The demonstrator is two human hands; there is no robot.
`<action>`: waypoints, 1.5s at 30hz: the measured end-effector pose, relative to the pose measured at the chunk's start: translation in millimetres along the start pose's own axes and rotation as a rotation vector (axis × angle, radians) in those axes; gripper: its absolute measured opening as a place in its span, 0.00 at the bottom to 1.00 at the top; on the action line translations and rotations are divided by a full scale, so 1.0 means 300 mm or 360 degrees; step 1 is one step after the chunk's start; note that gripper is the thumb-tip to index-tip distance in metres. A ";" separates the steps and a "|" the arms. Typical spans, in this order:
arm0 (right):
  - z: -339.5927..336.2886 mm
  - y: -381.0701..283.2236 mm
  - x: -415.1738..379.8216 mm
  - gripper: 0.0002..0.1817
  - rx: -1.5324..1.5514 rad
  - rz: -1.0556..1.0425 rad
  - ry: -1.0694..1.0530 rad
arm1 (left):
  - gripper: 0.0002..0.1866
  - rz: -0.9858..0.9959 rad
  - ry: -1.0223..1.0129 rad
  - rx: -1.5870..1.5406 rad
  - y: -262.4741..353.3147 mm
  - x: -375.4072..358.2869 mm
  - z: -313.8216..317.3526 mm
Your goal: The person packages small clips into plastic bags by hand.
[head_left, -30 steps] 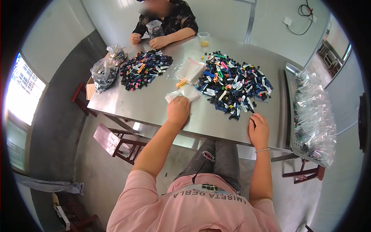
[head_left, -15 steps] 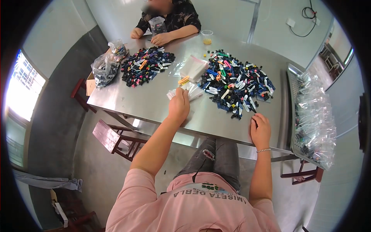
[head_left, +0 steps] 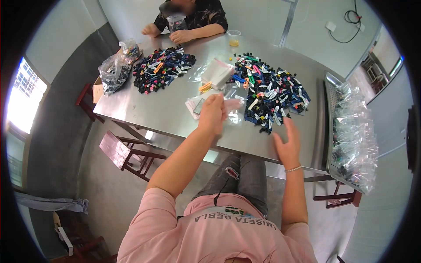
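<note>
My left hand [head_left: 213, 111] is closed over the metal table, holding a clear plastic bag [head_left: 237, 109] that spreads to its right. Beside it lie a stack of flat packets [head_left: 193, 106], yellow-orange clips [head_left: 205, 87] and a pile of clear bags [head_left: 218, 72]. My right hand [head_left: 287, 139] has its thumb and fingers spread at the lower edge of the right pile of hair clips [head_left: 274, 94]; nothing shows between them.
Another pile of clips [head_left: 160, 70] lies at the left, near filled bags [head_left: 115, 72]. A person [head_left: 193, 22] sits across the table [head_left: 149, 114]. A cup [head_left: 233, 38] stands near the far edge. A tray [head_left: 330, 127] of packed bags is at the right. Stools [head_left: 116, 149] stand below.
My left hand has moved slightly right and now has a clear bag in it. My right hand has opened and shifted a little left. The co-worker's hands have moved slightly.
</note>
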State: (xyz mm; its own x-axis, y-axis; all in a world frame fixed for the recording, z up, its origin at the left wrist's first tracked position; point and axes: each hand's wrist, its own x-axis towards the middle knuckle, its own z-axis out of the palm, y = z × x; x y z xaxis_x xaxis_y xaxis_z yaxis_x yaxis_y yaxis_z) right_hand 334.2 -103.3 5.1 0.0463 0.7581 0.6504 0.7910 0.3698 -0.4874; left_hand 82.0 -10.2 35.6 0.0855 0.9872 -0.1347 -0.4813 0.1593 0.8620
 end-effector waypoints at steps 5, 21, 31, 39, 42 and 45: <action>0.026 -0.172 0.143 0.24 -0.0094 -0.0439 -0.0059 | 0.11 -0.0307 -0.0171 -0.0048 -0.002 -0.038 0.146; 0.058 0.093 0.504 0.06 0.1618 0.0662 -0.0581 | 0.16 0.0015 -0.0774 0.0312 -0.072 0.197 0.265; 0.019 0.102 0.478 0.22 0.0201 -0.0361 0.0536 | 0.09 0.0073 -0.0538 0.0582 -0.120 0.297 0.336; 0.001 0.025 0.441 0.22 -0.0369 -0.0468 0.0050 | 0.07 0.0511 -0.0706 0.0973 -0.106 0.253 0.320; 0.003 0.030 0.435 0.18 -0.0304 -0.0393 -0.0122 | 0.07 0.0728 -0.0723 0.1282 -0.099 0.249 0.319; -0.009 0.029 0.426 0.14 -0.0169 -0.0340 -0.0282 | 0.08 0.0707 -0.0751 0.1274 -0.097 0.238 0.312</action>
State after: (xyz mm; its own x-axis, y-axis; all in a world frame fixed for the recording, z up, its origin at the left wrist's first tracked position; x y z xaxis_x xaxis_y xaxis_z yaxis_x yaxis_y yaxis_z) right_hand 348.7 -4.6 85.7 -0.2277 0.7547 0.6153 0.8311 0.4799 -0.2811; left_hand 183.8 54.8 46.6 0.4586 0.8241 0.3326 0.1543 -0.4424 0.8834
